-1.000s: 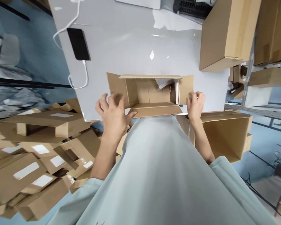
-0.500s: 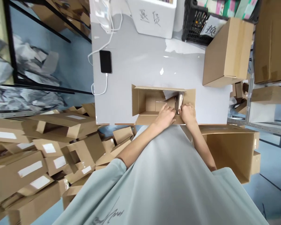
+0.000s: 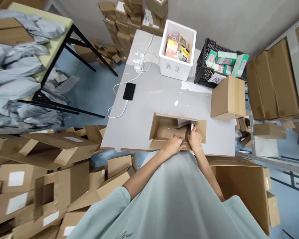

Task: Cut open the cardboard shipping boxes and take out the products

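An open cardboard box (image 3: 157, 131) stands at the table's near edge, its flaps folded outward. My left hand (image 3: 174, 144) lies over the box's near wall and flap, its fingers curled onto the edge. My right hand (image 3: 195, 139) reaches into the right end with fingers closed on a thin, white-edged flat item (image 3: 192, 125); most of it is hidden by the hand and the box wall. Beside it inside the box, a piece of pale paper (image 3: 182, 122) and a brown cardboard piece (image 3: 175, 132) show.
On the grey table (image 3: 161, 99) are a black phone (image 3: 129, 91) with a white cable, a white foam box (image 3: 175, 70) of small packages, a black crate (image 3: 201, 68) and a closed carton (image 3: 223, 99). Empty cartons (image 3: 62, 186) heap at the left; a large open carton (image 3: 241, 189) stands at the right.
The view has tilted up, showing more of the table's far side and the wall. Both hands stay at the box, the right still gripping at its right end.
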`<state>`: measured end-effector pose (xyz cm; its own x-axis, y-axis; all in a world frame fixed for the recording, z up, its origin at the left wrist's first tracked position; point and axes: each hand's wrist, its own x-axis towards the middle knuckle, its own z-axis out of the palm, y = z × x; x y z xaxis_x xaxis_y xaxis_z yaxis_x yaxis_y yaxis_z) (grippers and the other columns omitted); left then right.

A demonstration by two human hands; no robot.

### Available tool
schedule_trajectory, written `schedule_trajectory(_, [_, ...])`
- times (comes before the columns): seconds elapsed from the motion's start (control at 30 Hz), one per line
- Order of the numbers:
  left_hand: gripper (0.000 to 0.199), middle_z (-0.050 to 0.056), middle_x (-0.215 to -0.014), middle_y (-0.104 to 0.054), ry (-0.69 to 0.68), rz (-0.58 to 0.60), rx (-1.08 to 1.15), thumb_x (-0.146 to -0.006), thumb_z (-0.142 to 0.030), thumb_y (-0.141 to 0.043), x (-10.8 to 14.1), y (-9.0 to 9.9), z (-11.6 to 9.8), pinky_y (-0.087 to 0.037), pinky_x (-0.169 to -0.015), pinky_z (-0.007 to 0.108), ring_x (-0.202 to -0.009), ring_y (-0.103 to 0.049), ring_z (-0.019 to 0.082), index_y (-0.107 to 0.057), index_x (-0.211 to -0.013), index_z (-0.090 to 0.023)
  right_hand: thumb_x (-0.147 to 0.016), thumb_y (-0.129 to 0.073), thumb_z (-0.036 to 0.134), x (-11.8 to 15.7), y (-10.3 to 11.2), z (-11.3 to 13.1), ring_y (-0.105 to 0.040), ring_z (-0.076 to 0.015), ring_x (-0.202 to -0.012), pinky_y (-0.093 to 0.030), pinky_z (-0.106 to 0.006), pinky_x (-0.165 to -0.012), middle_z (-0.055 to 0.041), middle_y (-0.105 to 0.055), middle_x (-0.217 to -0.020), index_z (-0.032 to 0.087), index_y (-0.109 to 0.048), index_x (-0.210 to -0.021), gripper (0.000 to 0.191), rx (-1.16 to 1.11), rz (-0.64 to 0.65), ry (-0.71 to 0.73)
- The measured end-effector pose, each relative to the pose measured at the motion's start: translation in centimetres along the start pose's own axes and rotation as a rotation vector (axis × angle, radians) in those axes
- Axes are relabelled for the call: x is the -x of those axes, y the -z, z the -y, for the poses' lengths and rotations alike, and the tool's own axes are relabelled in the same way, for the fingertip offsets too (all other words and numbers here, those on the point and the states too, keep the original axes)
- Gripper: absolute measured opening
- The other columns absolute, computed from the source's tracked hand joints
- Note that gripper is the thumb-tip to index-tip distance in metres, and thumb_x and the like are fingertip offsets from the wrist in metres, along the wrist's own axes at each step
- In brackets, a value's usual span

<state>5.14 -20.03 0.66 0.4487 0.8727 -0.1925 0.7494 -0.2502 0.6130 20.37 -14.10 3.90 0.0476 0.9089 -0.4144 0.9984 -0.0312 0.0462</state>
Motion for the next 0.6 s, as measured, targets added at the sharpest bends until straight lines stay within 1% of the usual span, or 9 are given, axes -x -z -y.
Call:
schedule_trajectory(0.1, [0.029,0.018,-0.127,-0.083,-0.006,-0.011,0.015,-0.105,-0.037,-0.081,0.3,0.2,0.3,-0.050,-0.123,0.052,-0.126,-0.079,0.037,-0.079,-0.124,-0.015,-0.112,-0.066,0.023,0.0,-0.1,0.5,-0.074,-0.0344,-0.138,-0.056,-0.039,-0.112,-0.0268,-0.075,-0.144,0.007,-0.054,-0.159,0.052,-0.007,-0.016,-0.019])
schedule_trajectory(0.17, [0.029,0.019,-0.128,-0.083,-0.012,-0.015,0.028,-0.106,-0.036,-0.080,0.4,0.2,0.6,-0.049,-0.123,0.052,-0.127,-0.078,0.037,-0.078,-0.125,-0.015,-0.113,-0.064,0.024,-0.1,-0.2,0.6,-0.074,-0.0325,-0.139,-0.057,-0.038,-0.111,-0.0231,-0.072,-0.150,0.013,-0.046,-0.169,0.059,-0.009,-0.026,-0.027])
schedule_trajectory(0.23, [0.029,0.019,-0.130,-0.083,-0.021,-0.015,0.040,-0.106,-0.036,-0.079,0.6,0.1,1.0,-0.049,-0.123,0.051,-0.127,-0.077,0.037,-0.078,-0.126,-0.015,-0.114,-0.063,0.026,-0.1,-0.2,0.7,-0.074,-0.0316,-0.139,-0.057,-0.037,-0.111,-0.0223,-0.068,-0.155,0.018,-0.043,-0.172,0.062,-0.010,-0.032,-0.047])
schedule_trajectory(0.3, [0.029,0.019,-0.131,-0.082,-0.033,-0.011,0.050,-0.107,-0.037,-0.078,0.8,-0.1,1.3,-0.048,-0.122,0.051,-0.127,-0.077,0.037,-0.078,-0.126,-0.015,-0.115,-0.062,0.029,-0.4,-0.2,0.8,-0.075,-0.0319,-0.139,-0.057,-0.036,-0.110,-0.0244,-0.066,-0.156,0.015,-0.049,-0.168,0.056,-0.012,-0.035,-0.080])
schedule_trajectory(0.43, [0.027,0.020,-0.127,-0.083,-0.062,-0.012,0.060,-0.107,-0.034,-0.077,1.6,-0.3,2.0,-0.050,-0.121,0.052,-0.125,-0.079,0.038,-0.080,-0.124,-0.013,-0.113,-0.065,0.031,-0.8,-0.5,1.3,-0.073,-0.0342,-0.140,-0.057,-0.037,-0.109,-0.0286,-0.065,-0.154,0.008,-0.065,-0.152,0.046,-0.024,-0.058,-0.146])
schedule_trajectory(0.53, [0.026,0.021,-0.125,-0.084,-0.096,-0.031,0.065,-0.109,-0.033,-0.073,2.3,-0.1,2.8,-0.051,-0.118,0.052,-0.122,-0.079,0.038,-0.081,-0.123,-0.012,-0.110,-0.070,0.028,-0.7,-0.7,1.9,-0.075,-0.0332,-0.135,-0.057,-0.037,-0.109,-0.0286,-0.070,-0.149,0.008,-0.076,-0.140,0.037,-0.047,-0.079,-0.178])
schedule_trajectory(0.6, [0.025,0.020,-0.122,-0.085,-0.126,-0.063,0.081,-0.110,-0.035,-0.072,2.9,0.1,3.3,-0.052,-0.117,0.051,-0.119,-0.080,0.037,-0.082,-0.119,-0.013,-0.108,-0.069,0.023,-0.3,-0.7,2.3,-0.075,-0.0324,-0.133,-0.055,-0.036,-0.109,-0.0281,-0.074,-0.143,0.008,-0.082,-0.130,0.029,-0.069,-0.106,-0.185])
